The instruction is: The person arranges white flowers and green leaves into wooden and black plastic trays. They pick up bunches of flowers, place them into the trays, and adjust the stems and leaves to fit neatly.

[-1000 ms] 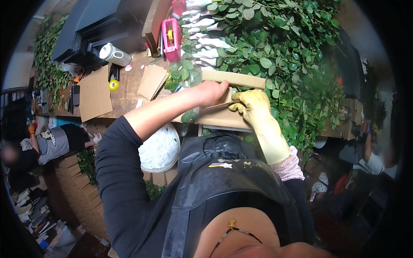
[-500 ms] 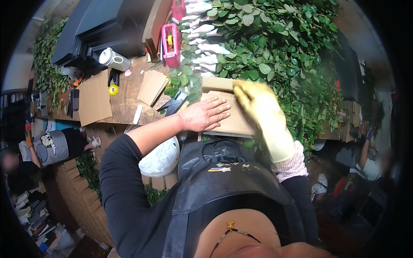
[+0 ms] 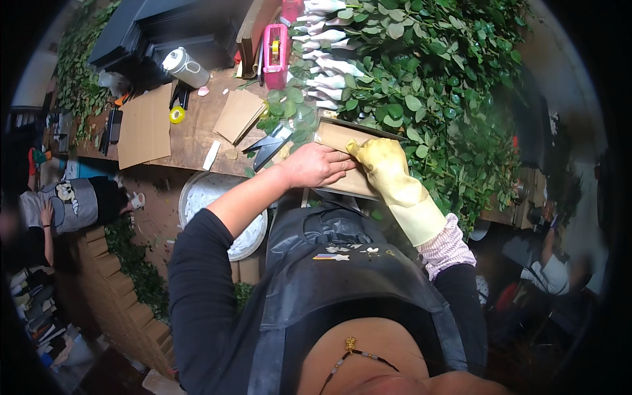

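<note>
My left hand (image 3: 313, 166): bare, fingers outstretched on one brown cardboard sheet (image 3: 336, 135)
My right hand (image 3: 383, 161): yellow-gloved, fingers curled; pinching, I cannot tell
Sheet: inside one shallow dark-rimmed tray (image 3: 361, 126)
Dispenser: one, pink (image 3: 285, 62)
Table (image 3: 205, 122): brown wood
Room: two people (image 3: 79, 204)

The right hand (image 3: 380, 161) wears a yellow glove (image 3: 408, 203).
</note>
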Tool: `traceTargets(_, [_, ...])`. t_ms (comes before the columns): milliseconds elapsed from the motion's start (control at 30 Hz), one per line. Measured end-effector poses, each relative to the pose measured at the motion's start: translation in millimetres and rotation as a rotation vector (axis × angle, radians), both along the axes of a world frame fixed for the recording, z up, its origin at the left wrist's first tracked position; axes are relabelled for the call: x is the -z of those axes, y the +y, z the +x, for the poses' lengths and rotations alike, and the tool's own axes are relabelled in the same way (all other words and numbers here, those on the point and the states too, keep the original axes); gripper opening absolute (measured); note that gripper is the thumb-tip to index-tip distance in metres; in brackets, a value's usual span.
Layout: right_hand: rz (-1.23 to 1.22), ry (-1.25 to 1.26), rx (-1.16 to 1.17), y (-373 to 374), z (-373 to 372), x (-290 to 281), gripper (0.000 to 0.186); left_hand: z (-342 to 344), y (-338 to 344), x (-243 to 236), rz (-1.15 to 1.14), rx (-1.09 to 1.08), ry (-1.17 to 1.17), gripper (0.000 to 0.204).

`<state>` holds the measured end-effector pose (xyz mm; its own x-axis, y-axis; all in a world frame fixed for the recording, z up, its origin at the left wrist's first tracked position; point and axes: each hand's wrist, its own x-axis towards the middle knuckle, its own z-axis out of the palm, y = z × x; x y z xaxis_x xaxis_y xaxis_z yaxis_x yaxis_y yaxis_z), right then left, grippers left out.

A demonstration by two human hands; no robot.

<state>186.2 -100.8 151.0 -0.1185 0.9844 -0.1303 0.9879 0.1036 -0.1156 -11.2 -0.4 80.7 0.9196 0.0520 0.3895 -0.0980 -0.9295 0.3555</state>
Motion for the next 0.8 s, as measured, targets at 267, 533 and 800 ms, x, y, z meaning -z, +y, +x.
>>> traceTargets(267, [-0.032, -0.141, 0.011, -6, -22, 0, 0.027, -53, -30, 31, -0.011, -0.755, -0.291, 0.031])
traceTargets(533, [0.210, -0.239, -0.101, -23, -30, 4, 0.031, -94, 32, 78, -0.291, -0.932, 0.620, 0.073])
traceTargets(800, [0.172, -0.201, -0.062, -26, -26, 10, 0.026, -87, 30, -1, -1.135, -0.655, 0.434, 0.066])
